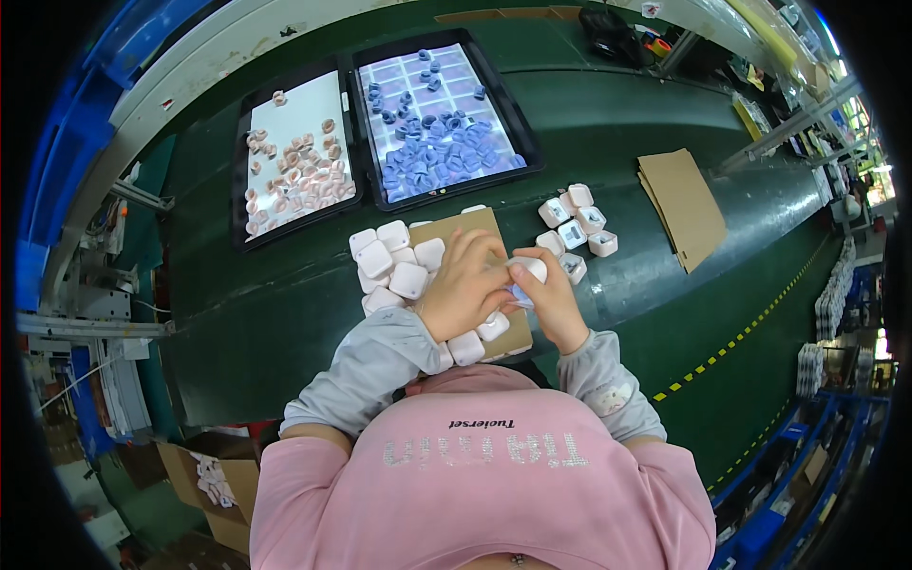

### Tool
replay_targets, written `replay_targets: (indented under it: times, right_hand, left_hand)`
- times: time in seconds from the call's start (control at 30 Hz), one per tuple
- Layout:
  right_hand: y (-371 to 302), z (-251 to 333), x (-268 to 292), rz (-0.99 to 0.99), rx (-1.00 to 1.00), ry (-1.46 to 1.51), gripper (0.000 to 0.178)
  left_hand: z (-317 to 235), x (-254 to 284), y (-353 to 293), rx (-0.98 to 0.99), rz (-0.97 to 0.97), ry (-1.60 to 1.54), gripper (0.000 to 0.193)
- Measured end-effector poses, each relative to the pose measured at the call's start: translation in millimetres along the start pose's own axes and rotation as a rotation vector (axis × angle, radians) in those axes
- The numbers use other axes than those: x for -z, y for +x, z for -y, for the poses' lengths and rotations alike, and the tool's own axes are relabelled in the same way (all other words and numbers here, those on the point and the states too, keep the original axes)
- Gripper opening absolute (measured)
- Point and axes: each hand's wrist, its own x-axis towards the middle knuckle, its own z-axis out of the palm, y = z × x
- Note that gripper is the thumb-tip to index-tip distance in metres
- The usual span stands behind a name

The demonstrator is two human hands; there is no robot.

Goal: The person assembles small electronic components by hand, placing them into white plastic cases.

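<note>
My two hands meet over a sheet of cardboard (513, 328). Between them is a small white rounded case (528, 268), with a pale blue part showing at its lower side. My right hand (556, 299) wraps its fingers and thumb around the case. My left hand (464, 283) presses its bent fingers against the same case from the left; its fingertips are partly hidden. Beside my left hand lies a pile of closed white cases (408, 279), some resting on the cardboard. Beyond my right hand sits a group of white cases (572, 233), several showing dark openings.
Two black trays stand at the far left: one tray (357, 182) holds pinkish small pieces, the other tray (532, 152) holds blue ones. Flat brown cardboard (682, 209) lies to the right on the green bench. An open carton (242, 475) stands low at the left.
</note>
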Motion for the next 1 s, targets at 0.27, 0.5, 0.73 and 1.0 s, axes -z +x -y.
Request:
replay_targets:
  times: [0.27, 0.5, 0.73, 1.0]
  right_hand:
    - [20.4, -9.0, 36.2, 0.131, 0.178, -0.195, 0.022]
    - [31.3, -6.6, 50.1, 0.191, 0.104, -0.339, 0.023]
    - [42.3, -4.2, 60.2, 0.255, 0.13, -0.458, 0.021]
    - [61.2, -3.8, 68.8, 0.376, 0.123, -0.409, 0.02]
  left_hand:
    - [-2.1, 0.9, 14.2, -0.087, 0.112, -0.305, 0.019]
    - [13.2, -7.1, 17.0, -0.052, 0.22, -0.42, 0.019]
    - [24.7, -14.4, 19.8, -0.038, 0.258, -0.545, 0.017]
    - [31.9, -13.8, 26.3, -0.014, 0.309, -0.601, 0.017]
